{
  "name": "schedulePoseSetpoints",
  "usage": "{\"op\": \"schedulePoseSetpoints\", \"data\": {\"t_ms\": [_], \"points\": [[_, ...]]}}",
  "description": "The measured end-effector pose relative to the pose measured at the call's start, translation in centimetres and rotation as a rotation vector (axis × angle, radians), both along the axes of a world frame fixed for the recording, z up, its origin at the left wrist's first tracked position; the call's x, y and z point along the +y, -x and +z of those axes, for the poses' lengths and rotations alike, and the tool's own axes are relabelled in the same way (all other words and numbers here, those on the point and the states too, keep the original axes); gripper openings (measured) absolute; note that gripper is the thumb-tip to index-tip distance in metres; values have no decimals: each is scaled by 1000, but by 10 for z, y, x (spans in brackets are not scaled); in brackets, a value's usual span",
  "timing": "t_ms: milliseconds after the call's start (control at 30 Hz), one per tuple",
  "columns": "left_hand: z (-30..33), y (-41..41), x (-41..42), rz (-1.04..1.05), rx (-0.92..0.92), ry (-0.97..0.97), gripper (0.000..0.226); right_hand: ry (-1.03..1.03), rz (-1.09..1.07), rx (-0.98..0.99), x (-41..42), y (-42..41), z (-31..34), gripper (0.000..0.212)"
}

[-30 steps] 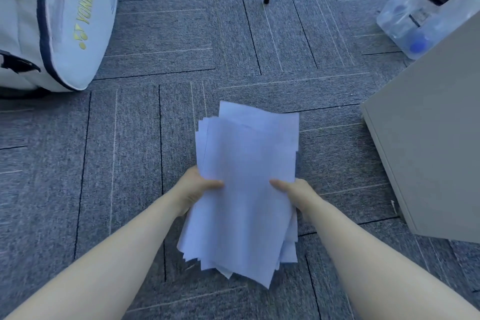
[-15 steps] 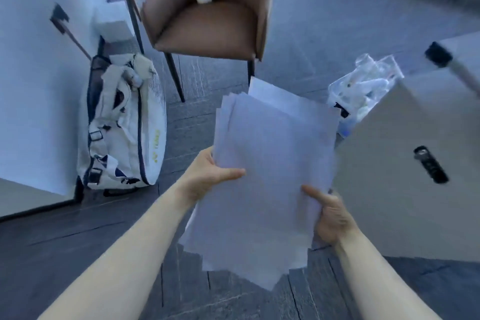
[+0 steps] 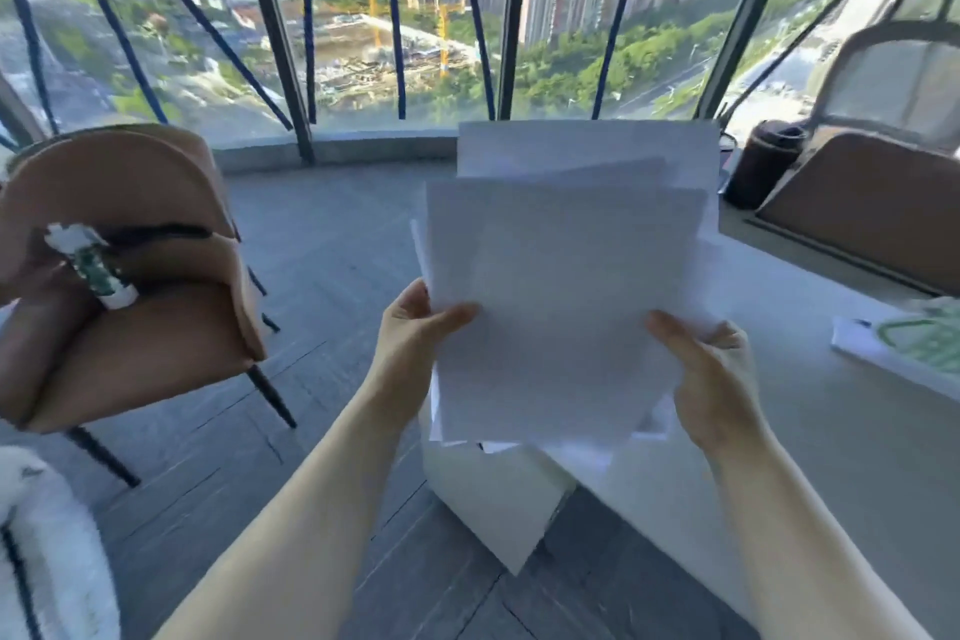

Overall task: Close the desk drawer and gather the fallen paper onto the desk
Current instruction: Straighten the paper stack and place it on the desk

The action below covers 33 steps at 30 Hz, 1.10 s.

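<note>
Our left hand (image 3: 410,327) pinches the left edge of the paper stack (image 3: 561,307), thumb across the front sheet and fingers (image 3: 415,294) tucked behind. We hold the loose, uneven sheets upright and from both sides, likely so none slip free while we carry them. The stack hangs in the air above the near corner of the bench (image 3: 831,442), not yet set down. Our right hand (image 3: 711,379) clamps the lower right edge the same way, thumb in front.
</note>
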<state>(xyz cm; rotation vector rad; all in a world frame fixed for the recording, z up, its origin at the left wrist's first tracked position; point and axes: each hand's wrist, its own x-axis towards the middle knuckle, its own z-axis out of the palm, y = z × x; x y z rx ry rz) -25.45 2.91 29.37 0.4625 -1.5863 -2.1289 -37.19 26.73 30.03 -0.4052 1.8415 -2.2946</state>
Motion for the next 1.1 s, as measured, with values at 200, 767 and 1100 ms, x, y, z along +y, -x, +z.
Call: {"op": "schedulePoseSetpoints", "data": {"t_ms": [200, 767, 1100], "points": [[-8, 116, 77, -19, -161, 133, 15, -78, -159, -37, 66, 79, -3, 17], [-121, 219, 132, -337, -435, 267, 9, -163, -466, -302, 89, 128, -90, 14], [-39, 278, 90, -354, -232, 1173, 46, -704, -688, 292, 129, 152, -16, 92]]}}
